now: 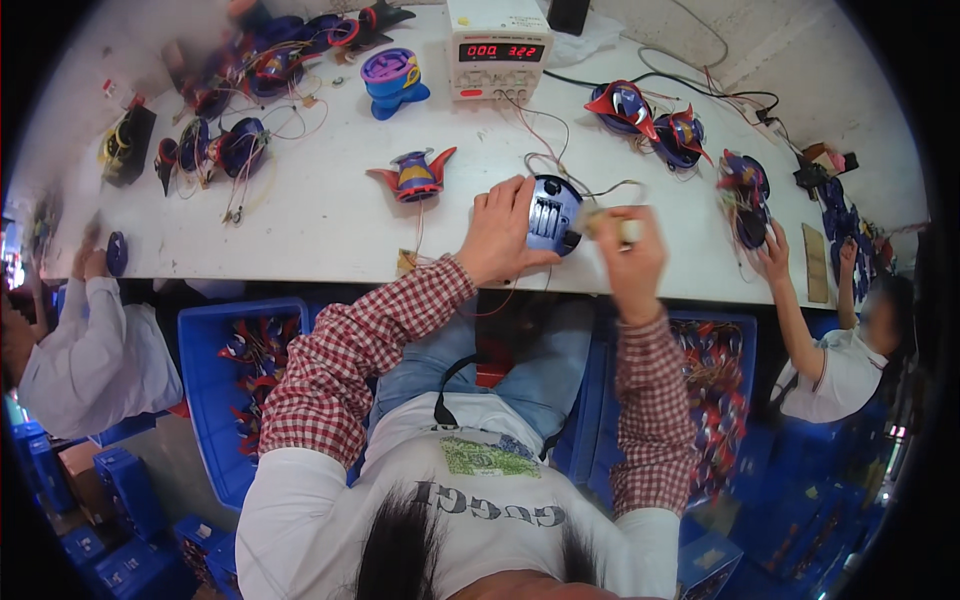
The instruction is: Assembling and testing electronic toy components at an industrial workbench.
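Observation:
My left hand (496,232) is closed on the left rim of a round purple plastic base (548,222), pressing it on the table; slots that look like a battery compartment face up. Just right of it my right hand (632,252), smeared by motion, has its fingers curled round a small pale yellowish thing (622,233) whose kind I cannot make out. Thin wires trail around the base. A small purple toy part with red horn-like wings (414,177) stands to the left, its wire running down to a little brown piece (406,262) by the table edge.
A white power supply (498,50) with a lit red display stands at the back beside a blue and purple toy (392,82). Wired toy parts (240,145) lie left; more (625,108) lie right. Blue bins (205,400) flank my lap. Co-workers (815,365) sit on both sides.

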Demonstrator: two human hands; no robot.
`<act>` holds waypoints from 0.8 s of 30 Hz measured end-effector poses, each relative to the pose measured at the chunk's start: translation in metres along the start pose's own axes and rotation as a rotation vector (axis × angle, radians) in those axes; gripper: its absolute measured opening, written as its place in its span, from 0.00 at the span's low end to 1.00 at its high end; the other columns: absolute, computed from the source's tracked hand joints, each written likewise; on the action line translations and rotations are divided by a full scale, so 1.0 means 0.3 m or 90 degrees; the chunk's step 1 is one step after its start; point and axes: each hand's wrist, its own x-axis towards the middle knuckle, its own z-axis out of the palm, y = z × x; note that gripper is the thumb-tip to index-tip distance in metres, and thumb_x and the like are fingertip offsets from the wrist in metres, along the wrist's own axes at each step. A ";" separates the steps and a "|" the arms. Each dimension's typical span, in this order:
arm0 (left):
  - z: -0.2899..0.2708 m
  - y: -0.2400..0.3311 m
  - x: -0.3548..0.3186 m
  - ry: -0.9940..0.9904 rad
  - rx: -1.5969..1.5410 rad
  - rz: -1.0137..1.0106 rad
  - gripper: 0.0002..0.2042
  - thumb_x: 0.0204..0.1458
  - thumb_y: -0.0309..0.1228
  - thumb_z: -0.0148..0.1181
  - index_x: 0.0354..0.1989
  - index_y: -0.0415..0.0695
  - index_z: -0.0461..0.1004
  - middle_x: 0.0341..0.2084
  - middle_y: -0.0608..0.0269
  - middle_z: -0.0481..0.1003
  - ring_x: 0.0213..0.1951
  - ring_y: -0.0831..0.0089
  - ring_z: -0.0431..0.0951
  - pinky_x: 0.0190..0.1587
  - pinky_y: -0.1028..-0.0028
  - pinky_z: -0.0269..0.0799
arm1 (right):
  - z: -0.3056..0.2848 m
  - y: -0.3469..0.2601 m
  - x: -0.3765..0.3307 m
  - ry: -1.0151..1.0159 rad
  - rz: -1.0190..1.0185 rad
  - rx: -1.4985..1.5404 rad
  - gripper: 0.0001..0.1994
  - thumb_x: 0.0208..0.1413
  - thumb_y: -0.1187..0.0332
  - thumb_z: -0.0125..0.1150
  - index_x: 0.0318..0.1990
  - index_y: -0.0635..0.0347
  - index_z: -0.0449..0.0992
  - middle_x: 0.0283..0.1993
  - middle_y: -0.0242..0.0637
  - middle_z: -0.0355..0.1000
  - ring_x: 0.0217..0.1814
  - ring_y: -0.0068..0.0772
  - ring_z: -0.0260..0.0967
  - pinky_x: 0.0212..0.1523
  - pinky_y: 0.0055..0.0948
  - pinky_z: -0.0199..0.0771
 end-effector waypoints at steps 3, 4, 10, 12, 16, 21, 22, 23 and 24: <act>-0.067 0.026 -0.044 0.086 -0.032 0.027 0.43 0.38 0.48 0.69 0.58 0.33 0.57 0.53 0.46 0.61 0.53 0.54 0.62 0.57 0.58 0.56 | -0.105 0.115 0.043 0.045 0.051 -0.042 0.06 0.50 0.71 0.61 0.33 0.64 0.72 0.25 0.33 0.69 0.22 0.26 0.61 0.26 0.23 0.65; -0.090 0.029 -0.057 0.114 -0.045 0.041 0.42 0.39 0.47 0.69 0.58 0.33 0.58 0.53 0.47 0.61 0.53 0.55 0.62 0.56 0.58 0.56 | -0.117 0.169 0.038 0.047 0.052 -0.048 0.06 0.50 0.71 0.61 0.32 0.64 0.72 0.24 0.32 0.69 0.22 0.26 0.61 0.26 0.23 0.66; -0.311 -0.165 -0.112 0.233 -0.246 -0.396 0.38 0.44 0.45 0.67 0.54 0.29 0.57 0.45 0.46 0.65 0.43 0.62 0.71 0.46 0.72 0.69 | -0.113 0.264 0.000 0.017 0.139 -0.088 0.13 0.54 0.68 0.61 0.42 0.67 0.70 0.38 0.41 0.70 0.31 0.27 0.65 0.32 0.22 0.67; -0.322 -0.225 -0.100 0.221 -0.225 -0.434 0.39 0.45 0.46 0.67 0.54 0.27 0.56 0.43 0.45 0.66 0.41 0.63 0.72 0.44 0.73 0.71 | -0.091 0.228 -0.018 0.055 0.133 -0.078 0.17 0.54 0.67 0.61 0.46 0.69 0.68 0.44 0.44 0.68 0.35 0.28 0.65 0.33 0.22 0.67; -0.350 -0.242 -0.096 0.155 -0.173 -0.462 0.43 0.42 0.48 0.68 0.55 0.26 0.54 0.43 0.41 0.67 0.43 0.59 0.72 0.45 0.68 0.72 | 0.072 -0.050 -0.088 -0.002 -0.037 0.003 0.19 0.54 0.69 0.60 0.51 0.64 0.67 0.46 0.39 0.65 0.42 0.29 0.64 0.37 0.22 0.67; -0.329 -0.279 -0.042 0.075 -0.282 -0.455 0.45 0.40 0.49 0.69 0.56 0.26 0.52 0.44 0.38 0.66 0.43 0.56 0.73 0.45 0.68 0.72 | 0.442 -0.263 -0.130 -0.308 -0.088 0.000 0.14 0.52 0.69 0.58 0.45 0.64 0.71 0.39 0.45 0.67 0.36 0.43 0.67 0.37 0.35 0.69; -0.324 -0.292 -0.045 0.075 -0.307 -0.446 0.46 0.40 0.48 0.70 0.57 0.27 0.52 0.44 0.38 0.66 0.42 0.56 0.73 0.45 0.68 0.72 | 0.468 -0.282 -0.130 -0.303 -0.089 -0.004 0.14 0.52 0.69 0.58 0.45 0.64 0.71 0.39 0.45 0.67 0.36 0.43 0.67 0.37 0.35 0.69; -0.324 -0.303 -0.053 0.076 -0.333 -0.440 0.46 0.39 0.48 0.70 0.57 0.27 0.51 0.44 0.37 0.66 0.42 0.55 0.73 0.45 0.68 0.72 | 0.490 -0.302 -0.132 -0.346 -0.075 -0.049 0.13 0.52 0.69 0.58 0.44 0.63 0.71 0.39 0.46 0.66 0.35 0.43 0.67 0.36 0.35 0.70; -0.326 -0.312 -0.058 0.076 -0.359 -0.433 0.46 0.39 0.47 0.70 0.58 0.27 0.50 0.44 0.37 0.66 0.42 0.55 0.73 0.45 0.68 0.72 | 0.506 -0.315 -0.132 -0.388 -0.059 -0.096 0.12 0.52 0.69 0.58 0.44 0.63 0.71 0.38 0.46 0.66 0.34 0.43 0.66 0.36 0.35 0.70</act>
